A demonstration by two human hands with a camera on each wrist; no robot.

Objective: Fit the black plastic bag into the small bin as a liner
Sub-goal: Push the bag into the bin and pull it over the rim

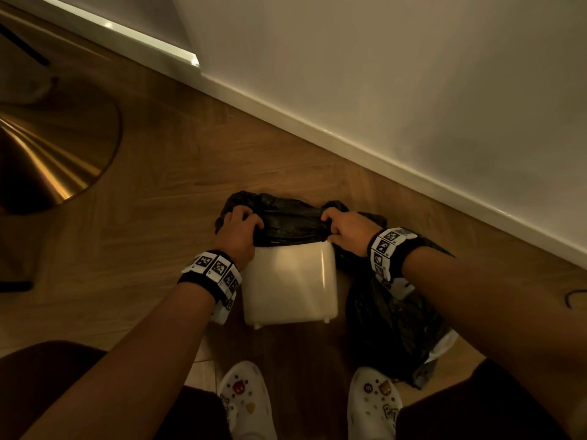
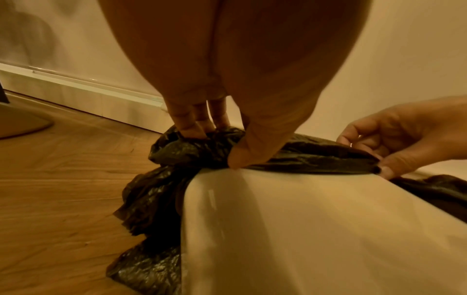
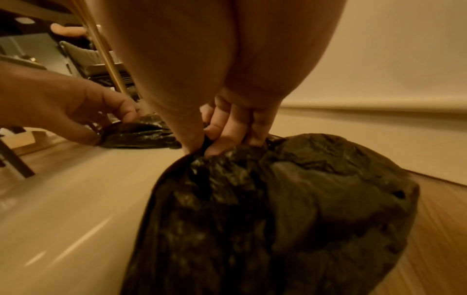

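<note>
A small white bin point(image 1: 290, 282) stands on the wooden floor between my feet, its near wall facing me. The black plastic bag point(image 1: 290, 222) is bunched over the bin's far rim and hangs down both sides. My left hand point(image 1: 239, 225) grips the bag at the left corner of the rim; the left wrist view shows its fingers point(image 2: 192, 127) and thumb pinching the crumpled plastic point(image 2: 182, 151). At the right corner my right hand point(image 1: 344, 230) pinches the bag, with fingers point(image 3: 227, 129) curled into the folds point(image 3: 290, 189). The bin's inside is hidden.
A white skirting board point(image 1: 349, 144) and wall run diagonally just behind the bin. A round brass base point(image 1: 54, 154) sits on the floor at the left. More black plastic point(image 1: 397, 328) lies on the floor right of the bin. My white shoes point(image 1: 247, 404) are at the bottom.
</note>
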